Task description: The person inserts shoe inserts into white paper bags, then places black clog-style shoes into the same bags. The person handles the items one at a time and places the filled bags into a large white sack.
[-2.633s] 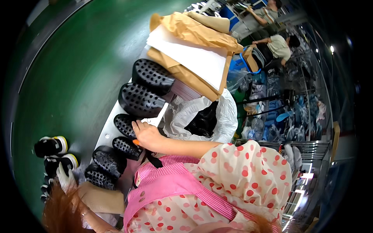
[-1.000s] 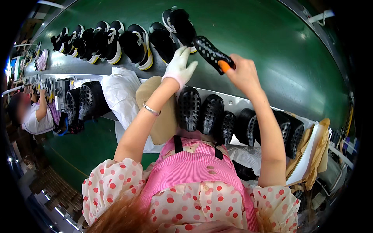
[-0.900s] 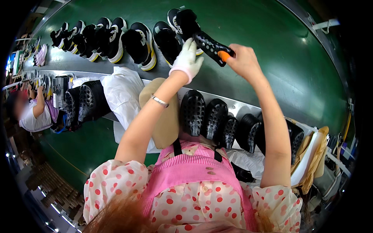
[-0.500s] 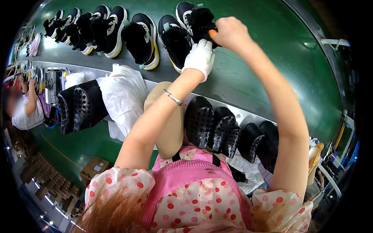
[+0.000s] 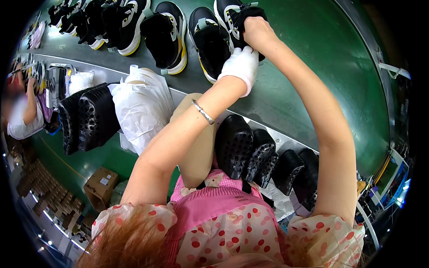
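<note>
A black sneaker (image 5: pixel 227 17) with a white sole edge stands on the green work surface at the top, its toe pointing away. My left hand (image 5: pixel 241 67), in a white glove, holds the heel end with its fingers pressed together. My bare right hand (image 5: pixel 260 34) is curled in at the shoe's opening against the black lining. Its fingertips are hidden, so what they grip cannot be made out. Close by on the left stands another black sneaker (image 5: pixel 210 44), with a third sneaker (image 5: pixel 164 35) beyond it.
More sneakers (image 5: pixel 127 27) line the surface leftward. Along the near ledge stand black dimpled shoe-shaped forms (image 5: pixel 233 145), a white-wrapped bundle (image 5: pixel 143 107) and a tan padded form (image 5: pixel 194 152). A cardboard box (image 5: pixel 100 185) sits lower left. Another person (image 5: pixel 24 116) works at far left.
My right hand has moved down into the shoe's opening; the orange piece at its thumb is now hidden. My left hand remains at the heel. The whole view has shifted slightly.
</note>
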A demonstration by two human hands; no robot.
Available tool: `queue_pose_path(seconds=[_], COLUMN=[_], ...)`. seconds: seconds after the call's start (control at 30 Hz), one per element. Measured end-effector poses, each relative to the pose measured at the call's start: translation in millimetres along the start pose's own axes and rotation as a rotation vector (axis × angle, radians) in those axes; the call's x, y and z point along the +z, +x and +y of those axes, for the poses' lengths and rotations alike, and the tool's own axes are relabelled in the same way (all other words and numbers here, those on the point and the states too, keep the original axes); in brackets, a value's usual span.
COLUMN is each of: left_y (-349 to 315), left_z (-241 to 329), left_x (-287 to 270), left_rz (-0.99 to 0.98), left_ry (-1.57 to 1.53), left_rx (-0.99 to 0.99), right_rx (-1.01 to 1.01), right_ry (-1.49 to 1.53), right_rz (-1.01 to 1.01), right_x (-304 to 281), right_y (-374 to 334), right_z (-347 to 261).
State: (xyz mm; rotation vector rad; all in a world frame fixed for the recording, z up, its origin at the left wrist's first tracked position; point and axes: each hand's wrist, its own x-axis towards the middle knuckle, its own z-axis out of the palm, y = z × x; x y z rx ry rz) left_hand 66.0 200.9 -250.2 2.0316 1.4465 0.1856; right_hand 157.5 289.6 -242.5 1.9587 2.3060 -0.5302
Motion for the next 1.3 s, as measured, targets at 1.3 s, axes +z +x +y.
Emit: queue_pose_path(seconds=[1.3], left_y=[-285.4], left_z=[-127.5], left_x=[-74.5], left_rz=[0.46], left_ry=[-0.649], left_rx=[-0.609], right_rx=[-0.114], right_ry=[0.476], right_rz=[-0.241], right_x=[56.9], right_y=[-108.2], right_z=[-143.1])
